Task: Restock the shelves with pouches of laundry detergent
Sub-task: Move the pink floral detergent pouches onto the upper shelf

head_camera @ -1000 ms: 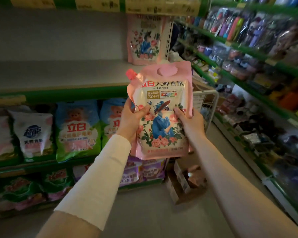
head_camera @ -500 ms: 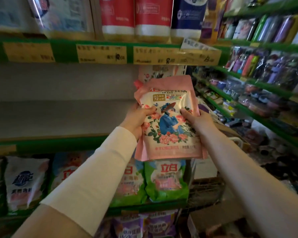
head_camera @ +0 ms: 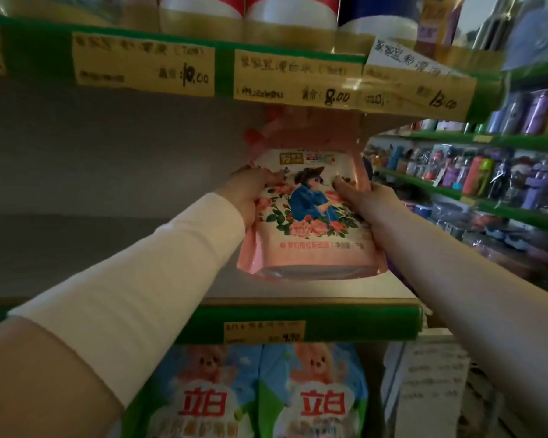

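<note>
You have the pouch (head_camera: 310, 216) clamped from both sides at mid-height. Your left hand (head_camera: 247, 197) pinches its left edge with the thumb laid across the printed front. Your right hand (head_camera: 370, 200) does the same on the right edge, thumb on the front and the other fingers out of sight behind. Between your hands the pouch stands upright, its base just above the board of the shelf (head_camera: 298, 314) and, as far as you can judge, not yet set down. Above your grip, the spout (head_camera: 250, 134) and the flat top seal reach close to the price strip (head_camera: 298, 77) overhead.

Expect it to feel heavy and sloshy: it is a soft film bag of liquid, bulging below your hands and thin and floppy above them. The film looks glossy, so it may slip under fingertips alone, and a hard squeeze will only swell the belly. Holding the two side seams where you are is sound. The gusseted bottom below your grip should let it stand alone once it is seated flat. Well below your hands, bear-printed pouches (head_camera: 314, 399) fill the next shelf down.
</note>
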Tool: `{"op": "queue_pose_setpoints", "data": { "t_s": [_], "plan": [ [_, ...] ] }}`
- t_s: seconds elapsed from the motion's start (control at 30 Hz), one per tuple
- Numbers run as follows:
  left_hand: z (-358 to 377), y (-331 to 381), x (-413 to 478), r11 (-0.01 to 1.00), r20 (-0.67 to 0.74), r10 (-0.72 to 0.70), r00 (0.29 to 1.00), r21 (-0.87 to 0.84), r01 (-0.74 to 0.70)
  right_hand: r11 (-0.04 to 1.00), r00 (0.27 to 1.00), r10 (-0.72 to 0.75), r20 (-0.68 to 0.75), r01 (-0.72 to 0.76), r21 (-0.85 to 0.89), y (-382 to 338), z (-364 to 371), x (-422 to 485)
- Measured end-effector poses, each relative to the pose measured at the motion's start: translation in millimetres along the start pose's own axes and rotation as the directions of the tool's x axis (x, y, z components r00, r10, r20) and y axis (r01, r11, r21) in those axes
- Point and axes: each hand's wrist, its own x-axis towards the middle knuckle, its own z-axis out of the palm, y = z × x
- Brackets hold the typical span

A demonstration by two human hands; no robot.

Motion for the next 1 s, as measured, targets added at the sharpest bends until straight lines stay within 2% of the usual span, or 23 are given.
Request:
{"op": "queue_pose_setpoints", "data": {
  "t_s": [0.23,0.43,0.7,1.0],
  "plan": [
    [-4.5,-14.0,28.5,0.972,-0.006,0.232,0.973,-0.041,-0.232,0.986,0.986,-0.138,-0.092,0.146,0.084,23.0,24.1,33.1],
    [-10.6,-28.4,56.8,0.941,0.030,0.337,0.941,-0.030,-0.336,0.957,0.965,-0.221,-0.141,0.243,0.159,43.3,45.0,54.5],
    [-6.2,-36.4,82.7,0.913,0.080,0.407,0.910,-0.079,-0.401,0.925,0.938,-0.305,-0.167,0.333,0.180,51.6,50.5,81.6],
    [-12.7,-40.3,91.9,0.878,0.142,0.477,0.867,-0.030,-0.478,0.917,0.921,-0.366,-0.132,0.381,0.117,55.6,48.4,91.2]
  ]
}}
